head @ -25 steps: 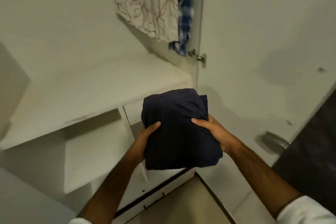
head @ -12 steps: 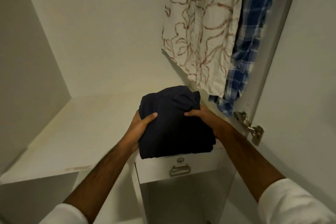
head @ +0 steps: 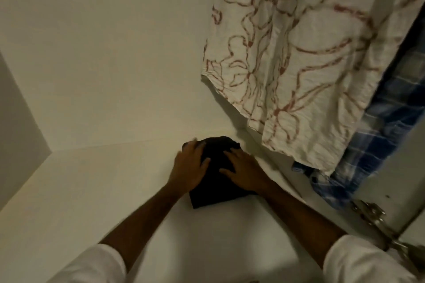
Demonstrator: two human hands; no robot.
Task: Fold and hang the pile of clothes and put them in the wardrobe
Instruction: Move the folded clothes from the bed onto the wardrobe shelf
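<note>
A: Looking through the head camera, where is the folded dark garment (head: 212, 177) now?

B: On the wardrobe shelf (head: 96, 190), no longer carried. The left hand (head: 189, 167) and right hand (head: 242, 169) lie flat on it, fingers spread, clenching nothing.

A: So it's stowed; the next garment follows.

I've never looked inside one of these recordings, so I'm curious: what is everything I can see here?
Folded dark navy cloth bundle: one, navy, lying on the shelf near the back wall, under both hands.
White wardrobe shelf: one, off-white, flat board across the lower half.
Hanging white shirt with reddish-brown flower outlines: one, upper right.
Hanging blue and white checked shirt: one, right of the flowered shirt, partly behind it.
Metal door hinge: one, silver, lower right.
Left hand: one, flat on the bundle's left side, white sleeve below.
Right hand: one, flat on the bundle's right side, white sleeve below.
</note>
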